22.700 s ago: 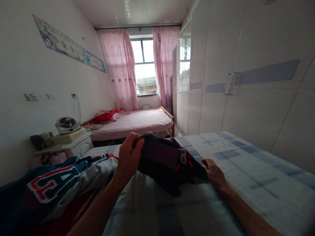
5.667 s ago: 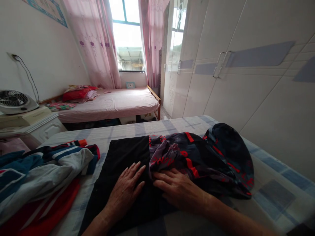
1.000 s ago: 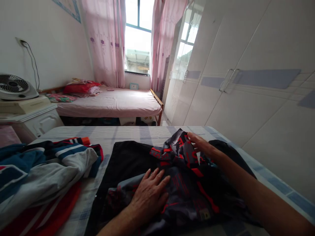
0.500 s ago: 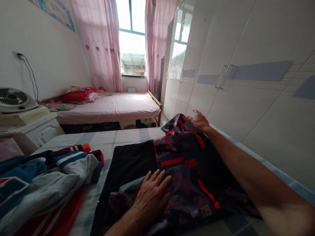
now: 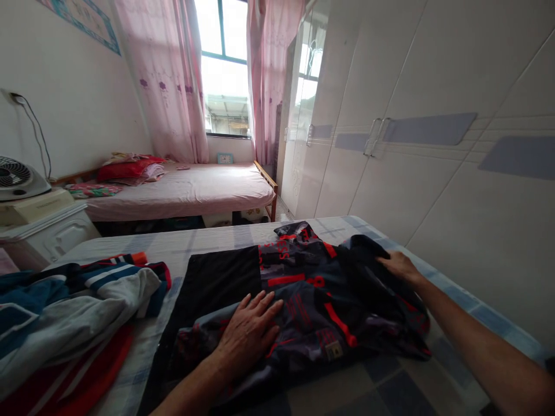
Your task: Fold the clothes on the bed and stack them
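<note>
A black shirt (image 5: 299, 300) with grey camouflage patches and red lettering and stripes lies on the bed, part of it folded over. My left hand (image 5: 249, 326) rests flat on the grey patterned cloth near its front, fingers stretched. At the shirt's right side, my right hand (image 5: 399, 267) is closed on a raised edge of the dark fabric; its fingertips are partly hidden by the cloth. To the left lies a heap of clothes (image 5: 87, 306) in grey, teal and red, apart from both hands.
The bed (image 5: 243, 234) has a pale checked sheet. A white wardrobe (image 5: 437, 179) runs along the right. Beyond stand a second bed (image 5: 195, 185) with a pink sheet and a window with pink curtains (image 5: 165, 86). A fan (image 5: 19, 176) sits on a cabinet at left.
My right hand has moved right and nearer, from the shirt's far corner to its right side, where it now lifts the fabric. My left hand stays flat on the shirt. The view has shifted slightly.
</note>
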Motion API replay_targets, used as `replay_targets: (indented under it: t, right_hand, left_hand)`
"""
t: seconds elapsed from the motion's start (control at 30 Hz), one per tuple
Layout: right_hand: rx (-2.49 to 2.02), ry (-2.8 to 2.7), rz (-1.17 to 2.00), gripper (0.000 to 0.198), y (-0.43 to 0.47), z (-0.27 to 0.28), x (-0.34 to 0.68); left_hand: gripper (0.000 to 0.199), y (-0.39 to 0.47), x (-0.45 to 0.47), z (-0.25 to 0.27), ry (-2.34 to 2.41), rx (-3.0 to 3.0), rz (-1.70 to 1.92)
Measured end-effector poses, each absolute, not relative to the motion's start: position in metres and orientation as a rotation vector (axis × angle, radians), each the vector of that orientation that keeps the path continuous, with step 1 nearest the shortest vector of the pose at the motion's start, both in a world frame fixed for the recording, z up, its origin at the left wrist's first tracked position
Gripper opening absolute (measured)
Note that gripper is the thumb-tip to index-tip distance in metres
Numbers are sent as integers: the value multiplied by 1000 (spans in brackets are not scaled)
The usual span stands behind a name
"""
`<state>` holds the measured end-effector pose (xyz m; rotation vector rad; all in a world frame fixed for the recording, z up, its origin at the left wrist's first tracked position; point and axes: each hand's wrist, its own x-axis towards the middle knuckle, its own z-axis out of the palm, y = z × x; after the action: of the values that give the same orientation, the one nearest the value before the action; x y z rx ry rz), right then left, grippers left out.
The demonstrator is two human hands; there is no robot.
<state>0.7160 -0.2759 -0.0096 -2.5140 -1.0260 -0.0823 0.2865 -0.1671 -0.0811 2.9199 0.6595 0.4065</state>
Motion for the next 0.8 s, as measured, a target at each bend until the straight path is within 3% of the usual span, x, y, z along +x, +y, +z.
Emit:
replay_targets:
  t: [0.3,0.47,0.6,0.8]
  right_hand:
    - [-2536,-470,-455,52,-345,15,764]
    - [-2365,-1174,-728,50,-335,-6,725]
    - [-2233,-1587,-557,47,-309,-14,682]
    - [-2270,-1510,-354,51,-257,-7,676]
  left_hand:
    - [48,-165,286,-83,661,2935,396]
    - [48,-172,284,-69,673,2884,307]
    - [46,-165,272,-42,705,2844,149]
    - [46,-85,245,-21,1189,2881,266]
